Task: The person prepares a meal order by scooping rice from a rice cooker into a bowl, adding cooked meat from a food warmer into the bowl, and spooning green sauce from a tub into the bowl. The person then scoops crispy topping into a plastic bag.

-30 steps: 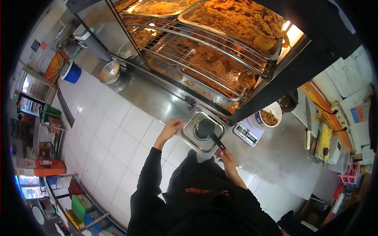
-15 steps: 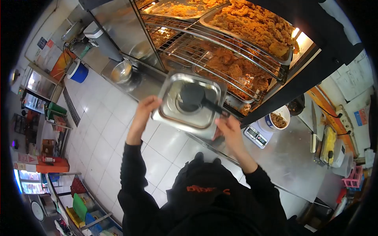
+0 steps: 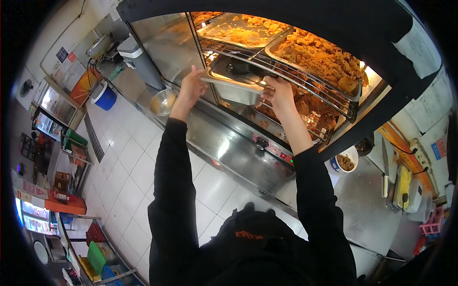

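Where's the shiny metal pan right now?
In the head view, the metal pan is in the upper middle, held between the left hand and right hand, at the open front of the lit cabinet.

A bucket (image 3: 106, 100) (blue, white-rimmed) stands on floor tiles (image 3: 125, 164).

From my remote view, white floor tiles (image 3: 126, 178) run beside a steel counter (image 3: 229, 150); warm light glows inside the cabinet (image 3: 372, 88).
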The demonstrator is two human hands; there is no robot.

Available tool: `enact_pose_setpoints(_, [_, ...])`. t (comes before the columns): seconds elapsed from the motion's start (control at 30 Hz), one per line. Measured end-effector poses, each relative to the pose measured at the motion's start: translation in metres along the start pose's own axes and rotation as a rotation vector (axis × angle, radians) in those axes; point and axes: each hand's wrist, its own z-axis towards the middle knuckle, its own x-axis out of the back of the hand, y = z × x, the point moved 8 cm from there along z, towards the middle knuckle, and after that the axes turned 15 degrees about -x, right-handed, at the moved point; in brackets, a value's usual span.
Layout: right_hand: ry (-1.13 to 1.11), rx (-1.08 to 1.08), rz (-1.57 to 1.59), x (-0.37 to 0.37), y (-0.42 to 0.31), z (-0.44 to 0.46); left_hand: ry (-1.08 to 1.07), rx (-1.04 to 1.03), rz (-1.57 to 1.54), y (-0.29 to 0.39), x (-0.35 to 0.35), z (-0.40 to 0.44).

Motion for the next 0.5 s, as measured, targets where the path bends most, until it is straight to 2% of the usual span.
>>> enact_pose_setpoints(0.07, [-0.008,-0.025,-0.013,-0.005,-0.001,0.013,0.121,-0.059,0.099,0.000,0.009,-0.011])
enact_pose_setpoints(0.13, [0.179,0.024,0.074,0.003,-0.002,0.025,0.081,-0.092,0.105,-0.024,0.025,-0.027])
enact_pose_setpoints(0.2, [0.183,0.020,0.108,0.018,0.001,0.056,0.016,-0.112,0.194,-0.039,0.026,-0.065])
enact_pose_setpoints(0.23, [0.192,0.006,0.112,0.022,0.002,0.066,-0.013,-0.049,0.134,-0.067,0.042,-0.082])
enact_pose_setpoints(0.27, [0.133,0.047,0.057,0.011,-0.009,0.058,0.047,0.010,0.180,-0.092,0.058,-0.106])
enact_pose_setpoints(0.33, [0.210,0.070,0.151,0.013,-0.020,0.073,0.096,0.066,0.196,-0.133,0.077,-0.158])
enact_pose_setpoints(0.4, [0.264,0.073,0.253,0.016,-0.026,0.088,-0.015,0.100,0.303,-0.172,0.097,-0.207])
enact_pose_setpoints(0.43, [0.270,0.077,0.300,0.015,-0.028,0.093,0.017,0.230,0.192,-0.196,0.104,-0.233])
enact_pose_setpoints(0.5, [0.284,0.094,0.399,0.014,-0.030,0.101,0.011,0.333,0.259,-0.205,0.098,-0.277])
